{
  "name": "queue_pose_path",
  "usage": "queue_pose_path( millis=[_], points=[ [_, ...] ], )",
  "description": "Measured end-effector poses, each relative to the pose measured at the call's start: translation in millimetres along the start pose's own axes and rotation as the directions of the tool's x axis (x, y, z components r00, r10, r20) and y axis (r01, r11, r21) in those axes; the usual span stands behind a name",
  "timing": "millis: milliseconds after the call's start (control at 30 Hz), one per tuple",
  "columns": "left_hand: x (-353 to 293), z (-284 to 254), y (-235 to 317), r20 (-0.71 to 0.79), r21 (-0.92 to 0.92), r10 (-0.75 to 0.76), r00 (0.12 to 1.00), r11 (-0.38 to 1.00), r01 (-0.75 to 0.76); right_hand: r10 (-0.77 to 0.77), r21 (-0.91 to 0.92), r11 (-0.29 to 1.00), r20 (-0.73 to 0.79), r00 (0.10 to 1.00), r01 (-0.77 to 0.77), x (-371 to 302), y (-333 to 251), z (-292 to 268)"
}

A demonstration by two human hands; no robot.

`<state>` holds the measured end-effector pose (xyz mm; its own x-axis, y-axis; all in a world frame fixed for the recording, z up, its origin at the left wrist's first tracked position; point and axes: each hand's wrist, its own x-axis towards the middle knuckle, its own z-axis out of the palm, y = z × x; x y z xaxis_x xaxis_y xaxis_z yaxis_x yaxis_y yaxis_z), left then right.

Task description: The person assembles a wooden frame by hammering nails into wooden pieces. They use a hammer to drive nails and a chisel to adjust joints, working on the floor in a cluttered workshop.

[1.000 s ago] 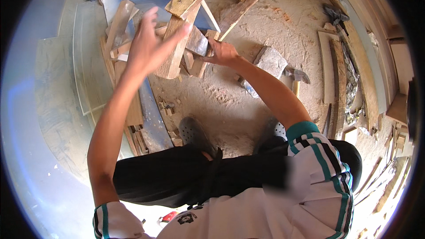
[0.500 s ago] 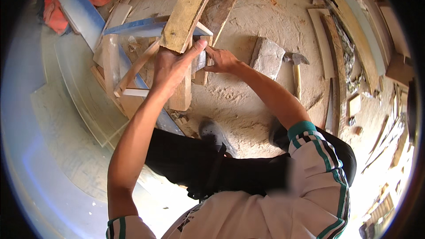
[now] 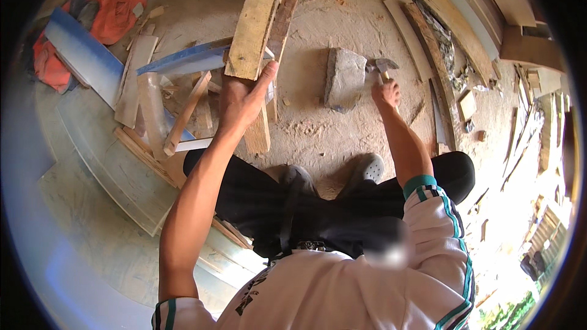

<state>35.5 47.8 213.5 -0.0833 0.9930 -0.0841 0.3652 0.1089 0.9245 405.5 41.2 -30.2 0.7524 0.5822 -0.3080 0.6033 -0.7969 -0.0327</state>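
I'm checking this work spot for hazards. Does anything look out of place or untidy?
Yes. Offcuts of wood lie criss-crossed in a loose heap on the sandy ground by the left hand, which grips a tilted plank. The right hand grips a hammer beside a stone block.

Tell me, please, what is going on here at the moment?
A person sits on a sandy floor among scrap timber. The left hand grips the near end of a long wooden plank, propped over a pile of offcuts. The right hand is closed on the handle of a hammer, whose head lies beside a grey stone block. An orange cloth lies at far left.
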Motion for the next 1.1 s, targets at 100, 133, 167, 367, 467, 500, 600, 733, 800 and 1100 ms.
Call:
queue_pose_path(
  millis=[100,133,167,367,467,500,600,733,800,1100],
  points=[
    [2.7,-11.1,9.7,0.138,0.039,-0.059,0.989,0.998,0.054,-0.149,-0.046,0.987,0.088,0.985,0.154,18.6,23.8,13.7],
    [-0.5,-10.3,-2.3,0.067,0.124,-0.124,0.99,0.986,0.115,-0.245,-0.059,0.967,0.039,0.969,0.247,30.3,35.8,28.6],
    [-0.8,-6.9,-0.9,0.056,0.157,-0.137,0.989,0.979,0.127,-0.324,-0.083,0.943,-0.02,0.946,0.322,49.6,57.1,44.7],
    [-2.5,-6.6,11.2,0.008,0.184,-0.153,0.988,0.972,0.149,-0.444,0.642,0.766,0.563,0.697,-0.031,67.1,35.4,6.7],
    [-5.7,-5.3,7.5,-0.015,0.183,-0.132,0.991,0.974,0.132,-0.382,0.632,0.774,0.429,0.819,0.03,31.4,10.1,-25.5],
    [-5.2,-4.5,6.6,-0.017,0.182,-0.137,0.99,0.974,0.138,-0.352,0.644,0.761,0.316,0.881,0.073,1.7,-2.6,-44.5],
    [-3.0,-2.3,14.3,0.005,0.198,-0.136,0.991,0.971,0.133,-0.432,0.791,0.566,0.043,0.901,0.234,-57.7,-15.1,-58.2],
    [-1.0,3.4,16.5,-0.015,0.21,-0.131,0.991,0.969,0.131,-0.601,0.981,0.178,0.053,0.797,0.069,-134.7,-29.2,-4.2],
    [-2.9,-3.2,11.2,-0.029,0.232,-0.138,0.99,0.962,0.141,-0.663,0.939,0.343,0.257,0.703,-0.02,-180.8,-55.4,-5.1],
    [-8.1,-12.2,-11.7,-0.018,0.283,-0.117,0.993,0.952,0.118,-0.653,0.932,0.334,0.122,0.747,0.14,-244.5,-73.9,7.4]
  ],
)
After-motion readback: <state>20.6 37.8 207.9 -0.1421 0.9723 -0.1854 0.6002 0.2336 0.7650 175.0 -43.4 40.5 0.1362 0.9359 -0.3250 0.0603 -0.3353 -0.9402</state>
